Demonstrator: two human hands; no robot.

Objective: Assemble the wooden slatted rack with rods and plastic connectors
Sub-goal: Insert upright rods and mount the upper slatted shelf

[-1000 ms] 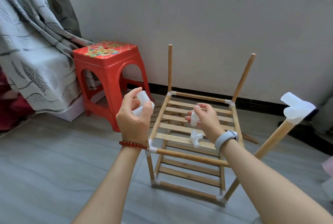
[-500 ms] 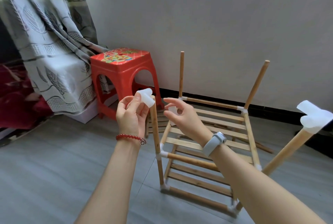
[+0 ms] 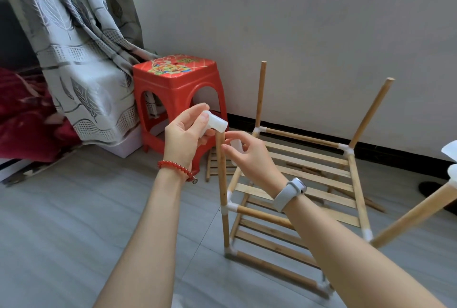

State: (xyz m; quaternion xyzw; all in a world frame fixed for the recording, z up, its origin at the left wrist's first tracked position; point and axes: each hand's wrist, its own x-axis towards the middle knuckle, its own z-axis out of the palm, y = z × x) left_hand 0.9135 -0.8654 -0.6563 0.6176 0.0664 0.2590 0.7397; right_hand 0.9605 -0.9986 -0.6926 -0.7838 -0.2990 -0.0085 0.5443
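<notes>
My left hand (image 3: 184, 138) pinches a white connector (image 3: 214, 124) and sets it on top of the near-left rod (image 3: 221, 171); fingers curled round it, thumb on top. My right hand (image 3: 249, 156) is just right of that rod top, fingers curled round a second connector (image 3: 236, 145), only partly visible. The rack (image 3: 309, 184) stands on the floor (image 3: 74, 221), two slatted tiers joined, four rods pointing up. The far-left rod (image 3: 260, 94) and far-right rod (image 3: 371, 112) have bare tops. The near-right rod (image 3: 415, 211) already carries a connector at the frame's right edge. A loose slat panel (image 3: 212, 164) lies on the floor beside the red stool (image 3: 178, 85).

Handling guess: connectors look light, smooth, slightly slippery plastic, so I'd grip the elbow body, not the open socket. Rods look stiff but thin, and the frame is light and may wobble or lean when pushed down. I'd brace the rod just below its top with the right hand while seating the socket straight. A tilted push could jam it or pop a lower joint.
</notes>
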